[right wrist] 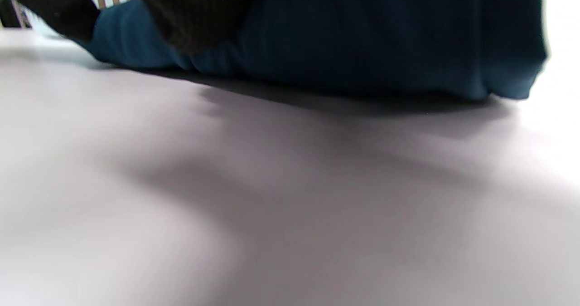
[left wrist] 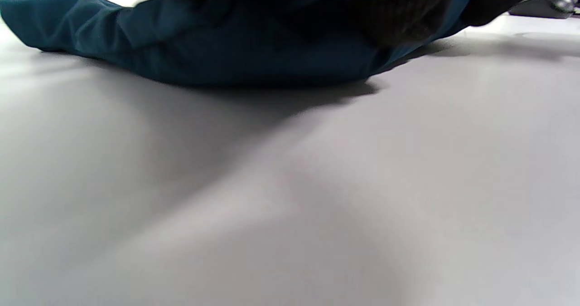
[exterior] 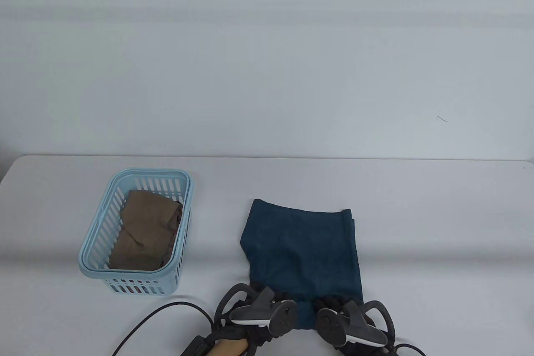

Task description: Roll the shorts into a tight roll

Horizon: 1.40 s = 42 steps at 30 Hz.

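Observation:
The dark teal shorts (exterior: 302,243) lie folded flat on the white table (exterior: 417,226), long side running away from me. Both gloved hands are at the near end. My left hand (exterior: 273,292) grips the near left edge and my right hand (exterior: 336,302) grips the near right edge; the trackers hide most of the fingers. In the left wrist view the near edge of the shorts (left wrist: 226,47) bulges up off the table under dark fingers (left wrist: 398,11). In the right wrist view the shorts (right wrist: 362,38) bulge the same way under the fingers (right wrist: 195,16).
A light blue slotted basket (exterior: 94,243) stands to the left of the shorts and holds a brown garment (exterior: 144,235). A black cable (exterior: 158,318) loops on the table near the left wrist. The table's near edge is close below the hands.

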### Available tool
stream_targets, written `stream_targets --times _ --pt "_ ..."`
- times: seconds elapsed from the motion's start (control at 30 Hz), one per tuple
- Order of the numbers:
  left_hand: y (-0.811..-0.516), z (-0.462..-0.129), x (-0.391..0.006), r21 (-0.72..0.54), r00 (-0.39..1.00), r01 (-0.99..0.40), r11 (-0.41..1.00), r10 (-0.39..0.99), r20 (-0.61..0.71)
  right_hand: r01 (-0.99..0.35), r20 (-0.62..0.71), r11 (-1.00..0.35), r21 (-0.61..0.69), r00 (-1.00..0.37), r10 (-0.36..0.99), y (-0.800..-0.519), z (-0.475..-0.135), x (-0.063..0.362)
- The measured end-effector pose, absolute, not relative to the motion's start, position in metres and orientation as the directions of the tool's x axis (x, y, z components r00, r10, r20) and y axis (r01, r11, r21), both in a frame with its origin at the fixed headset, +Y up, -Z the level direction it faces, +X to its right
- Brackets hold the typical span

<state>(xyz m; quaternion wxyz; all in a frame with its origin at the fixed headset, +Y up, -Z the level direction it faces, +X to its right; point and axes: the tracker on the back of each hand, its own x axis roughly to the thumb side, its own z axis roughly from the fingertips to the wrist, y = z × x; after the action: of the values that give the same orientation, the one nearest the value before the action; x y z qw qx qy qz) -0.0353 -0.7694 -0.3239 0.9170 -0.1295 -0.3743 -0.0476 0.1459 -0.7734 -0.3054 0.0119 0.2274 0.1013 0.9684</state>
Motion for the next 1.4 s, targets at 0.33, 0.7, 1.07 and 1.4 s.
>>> stream_targets --times 0.33,0.7,1.07,1.4 --pt "-0.759 -0.325 -0.037 -0.291 0.679 0.085 0.953 0.158 0.717 -0.304 0.246 -0.848 0.435 -0.865 0.437 -0.773 -0.318 0.167" --pt "-0.746 -0.325 -0.042 -0.246 0.69 -0.095 0.965 0.242 0.682 -0.199 0.23 -0.916 0.348 -0.929 0.29 -0.774 -0.323 0.16" --pt "-0.745 -0.315 -0.031 -0.186 0.695 0.177 0.966 0.011 0.719 -0.171 0.314 -0.978 0.118 -0.928 0.2 -0.754 -0.314 0.165" --pt "-0.768 -0.317 -0.027 -0.211 0.724 0.249 0.945 -0.037 0.689 0.052 0.42 -0.967 0.25 -0.906 0.06 -0.774 -0.306 0.163"
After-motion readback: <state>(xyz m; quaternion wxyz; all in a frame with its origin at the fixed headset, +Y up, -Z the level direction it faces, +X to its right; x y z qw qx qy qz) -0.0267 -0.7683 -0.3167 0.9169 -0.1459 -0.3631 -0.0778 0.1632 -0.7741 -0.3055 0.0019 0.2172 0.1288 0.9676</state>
